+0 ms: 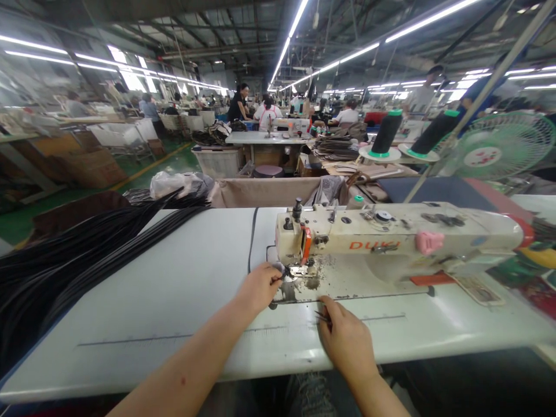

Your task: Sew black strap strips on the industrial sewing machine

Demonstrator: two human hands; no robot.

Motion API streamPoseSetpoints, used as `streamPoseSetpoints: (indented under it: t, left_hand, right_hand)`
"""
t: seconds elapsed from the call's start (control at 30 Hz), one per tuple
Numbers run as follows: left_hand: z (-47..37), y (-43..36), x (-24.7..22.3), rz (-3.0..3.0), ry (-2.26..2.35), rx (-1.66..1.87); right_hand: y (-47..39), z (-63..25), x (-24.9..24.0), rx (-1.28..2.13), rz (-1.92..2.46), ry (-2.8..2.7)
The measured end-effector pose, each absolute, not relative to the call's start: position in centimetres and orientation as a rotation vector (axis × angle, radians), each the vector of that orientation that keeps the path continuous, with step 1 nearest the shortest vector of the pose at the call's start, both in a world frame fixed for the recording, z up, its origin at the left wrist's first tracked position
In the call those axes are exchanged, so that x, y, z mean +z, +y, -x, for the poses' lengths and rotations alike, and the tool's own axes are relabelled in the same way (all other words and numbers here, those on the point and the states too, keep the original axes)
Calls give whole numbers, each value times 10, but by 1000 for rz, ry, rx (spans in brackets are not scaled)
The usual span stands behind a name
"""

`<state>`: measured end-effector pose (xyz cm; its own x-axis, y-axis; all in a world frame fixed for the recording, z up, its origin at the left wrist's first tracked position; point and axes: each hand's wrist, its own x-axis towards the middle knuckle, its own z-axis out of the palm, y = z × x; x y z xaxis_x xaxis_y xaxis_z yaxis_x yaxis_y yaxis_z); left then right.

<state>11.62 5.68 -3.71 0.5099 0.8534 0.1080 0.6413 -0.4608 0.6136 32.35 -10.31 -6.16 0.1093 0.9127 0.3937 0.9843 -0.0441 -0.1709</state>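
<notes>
My left hand [259,285] is closed in a pinch at the left side of the presser foot [302,267] on a cream sewing machine [391,231]. What its fingertips grip is too small and hidden to make out. A thin black strip [252,237] lies on the white table just behind that hand. Close to the front edge of the machine bed, my right hand [345,336] is curled around small dark thread snips [320,315]. Only their two pointed tips show, facing left; the rest is inside the palm.
Long black strips [108,249] are heaped over the table's left side. Behind the machine is a beige fabric-lined bin [269,191]. Two black thread cones [386,133] and a green fan [506,145] stand at the back right. Several people work farther off.
</notes>
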Motion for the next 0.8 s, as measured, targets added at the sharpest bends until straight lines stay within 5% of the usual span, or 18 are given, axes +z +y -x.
streamPoseSetpoints:
  t: [0.57,0.8]
  left_hand:
    - [-148,21,-63,-2255,1318,467]
    - [-136,5,-50,-2364,1253,340]
  right_hand:
    - [-104,-320,-59,-212,1991,-1800]
    - [-114,-337,-53,237,1729,-1603]
